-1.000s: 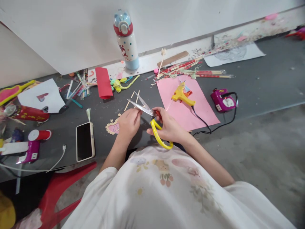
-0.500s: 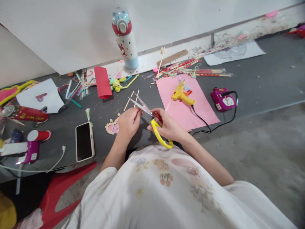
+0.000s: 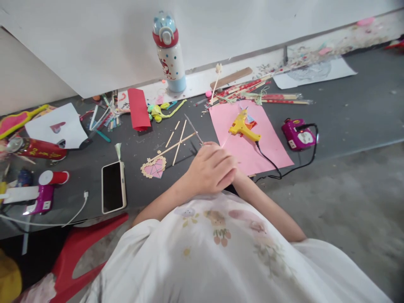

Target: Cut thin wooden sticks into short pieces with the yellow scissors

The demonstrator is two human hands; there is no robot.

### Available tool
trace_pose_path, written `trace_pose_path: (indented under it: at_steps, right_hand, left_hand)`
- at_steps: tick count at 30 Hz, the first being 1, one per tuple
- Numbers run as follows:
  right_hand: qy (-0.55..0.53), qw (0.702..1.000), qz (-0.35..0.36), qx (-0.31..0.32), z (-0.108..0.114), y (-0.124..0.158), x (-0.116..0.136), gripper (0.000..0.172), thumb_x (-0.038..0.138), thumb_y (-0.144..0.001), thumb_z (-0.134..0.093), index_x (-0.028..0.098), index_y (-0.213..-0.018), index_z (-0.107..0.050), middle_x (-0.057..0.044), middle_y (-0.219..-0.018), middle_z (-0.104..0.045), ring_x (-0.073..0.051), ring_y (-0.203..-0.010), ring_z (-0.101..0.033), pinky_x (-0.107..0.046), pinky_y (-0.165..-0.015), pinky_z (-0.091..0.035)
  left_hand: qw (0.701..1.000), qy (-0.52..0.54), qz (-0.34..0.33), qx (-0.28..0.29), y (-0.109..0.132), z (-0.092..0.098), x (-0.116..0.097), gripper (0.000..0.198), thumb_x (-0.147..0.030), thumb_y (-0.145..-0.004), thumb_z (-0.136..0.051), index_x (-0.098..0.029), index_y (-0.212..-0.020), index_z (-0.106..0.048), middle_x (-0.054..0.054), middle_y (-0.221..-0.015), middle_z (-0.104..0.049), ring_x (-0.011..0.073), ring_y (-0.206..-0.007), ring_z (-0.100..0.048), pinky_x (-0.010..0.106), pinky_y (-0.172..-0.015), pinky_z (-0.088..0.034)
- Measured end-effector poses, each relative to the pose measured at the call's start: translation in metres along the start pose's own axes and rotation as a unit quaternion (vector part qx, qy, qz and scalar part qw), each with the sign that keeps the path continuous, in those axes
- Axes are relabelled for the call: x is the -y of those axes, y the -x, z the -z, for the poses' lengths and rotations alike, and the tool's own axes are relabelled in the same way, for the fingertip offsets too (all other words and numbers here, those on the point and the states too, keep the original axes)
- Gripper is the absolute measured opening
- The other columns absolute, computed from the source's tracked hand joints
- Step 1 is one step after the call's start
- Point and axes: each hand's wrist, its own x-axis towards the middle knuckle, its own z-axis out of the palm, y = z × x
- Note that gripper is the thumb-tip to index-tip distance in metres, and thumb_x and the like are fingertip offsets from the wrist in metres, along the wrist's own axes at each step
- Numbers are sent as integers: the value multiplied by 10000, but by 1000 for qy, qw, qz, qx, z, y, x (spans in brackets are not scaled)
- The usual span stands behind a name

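My left hand (image 3: 210, 168) lies with curled fingers over my right hand, of which only the wrist (image 3: 242, 184) shows. The closed blades of the scissors (image 3: 193, 128) stick out from under the left hand toward the wall; the yellow handles are hidden. Just left of the hands, thin wooden sticks (image 3: 173, 147) lie crossed on the dark table (image 3: 347, 113). One stick reaches down to a small pink heart piece (image 3: 154, 167) edged with light trim.
A yellow glue gun (image 3: 243, 128) rests on pink paper (image 3: 268, 145), its cord running to a purple box (image 3: 298, 136). A phone (image 3: 113, 186) lies left of the heart. A bottle (image 3: 170, 52), red paper (image 3: 139, 109) and chopstick packs (image 3: 271, 99) sit further back.
The left hand let go of the stick and moved right, over the right hand and the scissor handles. The scissors' blades have closed. The sticks and the heart now lie uncovered on the table.
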Motion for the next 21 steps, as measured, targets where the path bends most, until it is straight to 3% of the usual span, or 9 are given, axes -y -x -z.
trace_pose_path:
  at_steps: [3,5,8,12,14,16,18,21]
  right_hand:
    - [-6,997,-54,-55,3,10,-3,219,446,-896,-466,326,-1055,-554,-108,-875,-526,-290,-934,-595,-467,-648,-515]
    - [-6,991,-105,-87,-3,15,-4,290,515,-890,-439,319,-1075,-546,-132,-892,-505,-329,-936,-584,-526,-639,-510]
    - [-10,980,-162,-117,-30,14,-2,419,585,-879,-390,285,-1144,-513,-188,-980,-490,-388,-965,-557,-616,-666,-479]
    - [-65,940,-189,-276,-84,4,8,485,546,-928,-238,298,-1333,-336,-222,-1096,-442,-414,-1143,-464,-688,-785,-415]
    - [-108,942,-187,-256,-97,3,9,502,555,-925,-243,298,-1350,-312,-229,-1102,-445,-415,-1120,-472,-690,-771,-418]
    - [-112,944,-196,-242,-91,5,6,504,572,-918,-254,294,-1328,-344,-227,-1076,-457,-412,-1077,-501,-669,-733,-441]
    - [-90,947,-194,-239,-70,9,2,460,576,-914,-288,307,-1268,-406,-202,-1021,-474,-392,-1041,-536,-620,-701,-473]
    - [-91,982,-131,-102,-29,9,-2,314,492,-881,-481,330,-1150,-488,-138,-949,-515,-322,-977,-577,-522,-712,-513]
  left_hand:
    - [993,-17,-19,113,-7,-6,0,236,-254,-870,-435,-194,-1012,-614,79,-991,-638,234,-935,-501,416,-859,-374]
    - [989,-29,-21,142,-9,-7,2,229,-249,-866,-434,-190,-987,-618,84,-989,-634,240,-928,-492,423,-852,-370]
    - [989,-34,-26,145,-9,-7,1,213,-237,-864,-441,-183,-967,-619,79,-970,-633,237,-893,-491,419,-829,-376]
    - [989,-25,-44,142,-10,-8,-1,240,-228,-873,-420,-175,-982,-627,76,-947,-633,229,-864,-489,418,-826,-381]
    - [988,-22,-55,140,-10,-9,0,237,-229,-876,-415,-175,-968,-627,76,-951,-633,224,-861,-484,417,-832,-379]
    - [989,-25,-63,135,-10,-10,0,219,-230,-871,-428,-176,-945,-627,75,-947,-633,223,-862,-478,416,-831,-377]
    - [989,-35,-66,129,-9,-11,-1,206,-229,-862,-444,-176,-944,-625,76,-945,-634,226,-867,-475,415,-824,-377]
    - [993,-58,-63,84,-1,-10,-4,249,-226,-865,-433,-168,-1034,-606,89,-1000,-636,233,-891,-492,410,-810,-384]
